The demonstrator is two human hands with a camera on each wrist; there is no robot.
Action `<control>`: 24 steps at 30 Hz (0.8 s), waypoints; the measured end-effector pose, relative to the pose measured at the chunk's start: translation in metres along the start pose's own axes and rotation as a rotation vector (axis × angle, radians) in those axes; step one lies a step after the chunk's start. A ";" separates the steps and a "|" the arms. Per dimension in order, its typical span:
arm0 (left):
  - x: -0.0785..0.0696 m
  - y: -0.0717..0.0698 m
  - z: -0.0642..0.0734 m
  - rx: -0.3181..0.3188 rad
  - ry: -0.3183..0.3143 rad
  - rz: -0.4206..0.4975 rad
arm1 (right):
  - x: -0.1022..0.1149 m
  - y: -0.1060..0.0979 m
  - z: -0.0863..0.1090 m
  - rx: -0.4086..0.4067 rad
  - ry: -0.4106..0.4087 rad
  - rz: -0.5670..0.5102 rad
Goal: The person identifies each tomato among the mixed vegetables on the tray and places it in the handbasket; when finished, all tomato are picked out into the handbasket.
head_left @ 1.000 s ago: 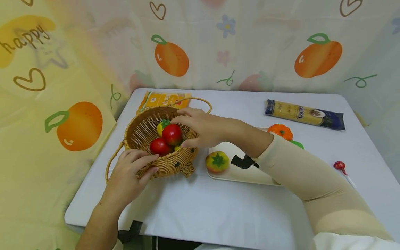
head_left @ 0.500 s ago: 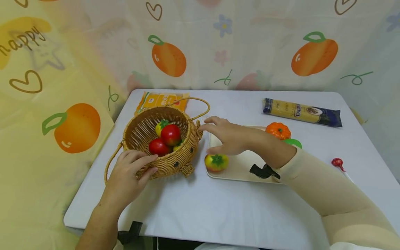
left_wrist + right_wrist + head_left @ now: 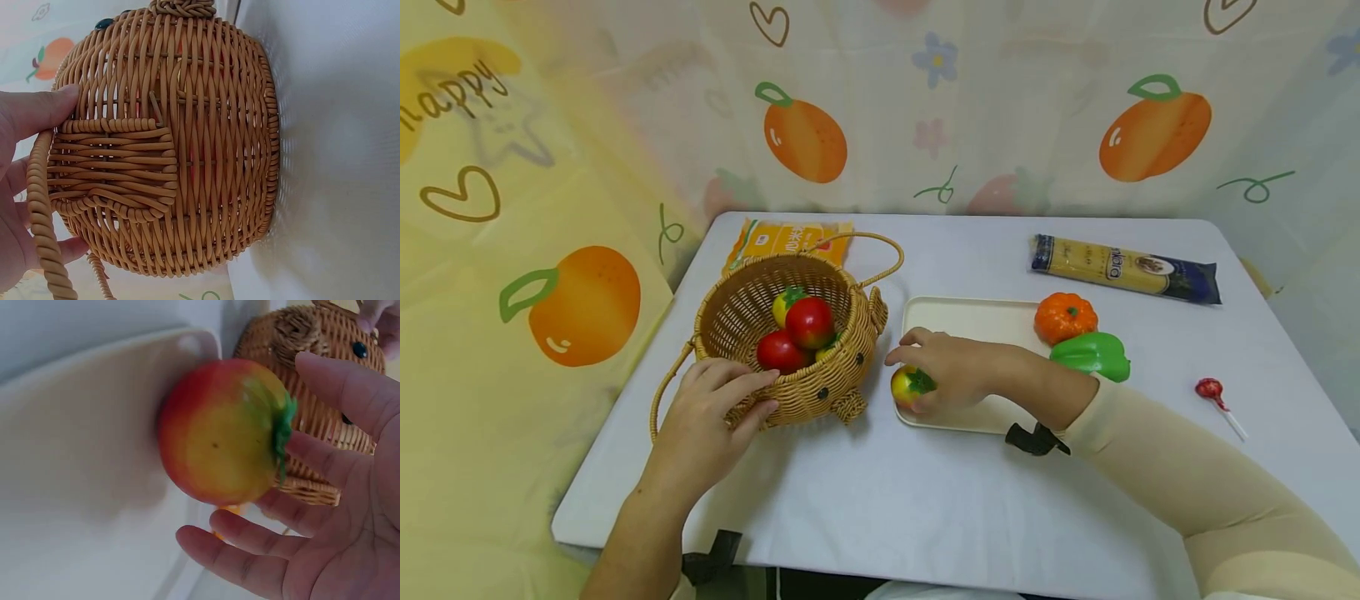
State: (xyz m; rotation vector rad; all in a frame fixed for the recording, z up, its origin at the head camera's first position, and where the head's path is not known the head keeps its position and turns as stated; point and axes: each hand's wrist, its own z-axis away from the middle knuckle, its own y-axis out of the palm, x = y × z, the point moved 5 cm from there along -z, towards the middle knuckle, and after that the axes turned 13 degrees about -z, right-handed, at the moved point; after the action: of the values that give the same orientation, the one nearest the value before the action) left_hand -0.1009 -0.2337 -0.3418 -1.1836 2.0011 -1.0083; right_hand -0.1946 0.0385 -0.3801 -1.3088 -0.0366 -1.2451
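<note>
My left hand (image 3: 711, 408) holds the near left rim of a round wicker basket (image 3: 187, 144). In the basket lie red tomatoes (image 3: 810, 323) and yellow-green ones, partly hidden. A yellow-red tomato with a green calyx (image 3: 219, 434) sits at the left end of a cream tray (image 3: 970, 310). Over it reaches my right hand (image 3: 958, 367), its fingers spread around the tomato without closing on it. Whether any fingertip touches it, I cannot tell.
An orange pumpkin (image 3: 1066, 317) and a green bell pepper (image 3: 1092, 356) are at the tray's right end. Behind the basket lies an orange packet (image 3: 786, 237). A yellow-blue pasta packet (image 3: 1123, 268) is at back right, and a red lollipop (image 3: 1210, 389) at far right.
My right hand has drawn back from above the basket, moved right and come down over the yellow-red tomato on the tray. The left hand stays on the basket rim.
</note>
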 end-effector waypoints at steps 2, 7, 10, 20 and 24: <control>0.000 0.000 0.000 -0.002 0.000 0.001 | -0.001 0.003 -0.001 0.006 -0.003 -0.004; 0.000 0.000 0.000 -0.005 -0.001 0.005 | -0.002 0.008 -0.002 0.018 -0.030 -0.005; -0.001 0.000 0.000 -0.005 -0.002 0.005 | -0.004 0.011 -0.003 0.025 -0.028 -0.004; 0.000 0.000 0.000 0.004 -0.011 0.006 | -0.010 0.011 0.001 0.028 -0.001 -0.012; 0.000 0.000 0.000 0.012 -0.016 0.003 | -0.011 0.005 0.003 0.013 -0.009 -0.001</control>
State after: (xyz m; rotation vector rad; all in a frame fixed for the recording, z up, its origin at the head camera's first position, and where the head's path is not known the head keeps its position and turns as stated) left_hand -0.1005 -0.2335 -0.3421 -1.1787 1.9807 -1.0049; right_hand -0.1938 0.0469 -0.3890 -1.3027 -0.0516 -1.2384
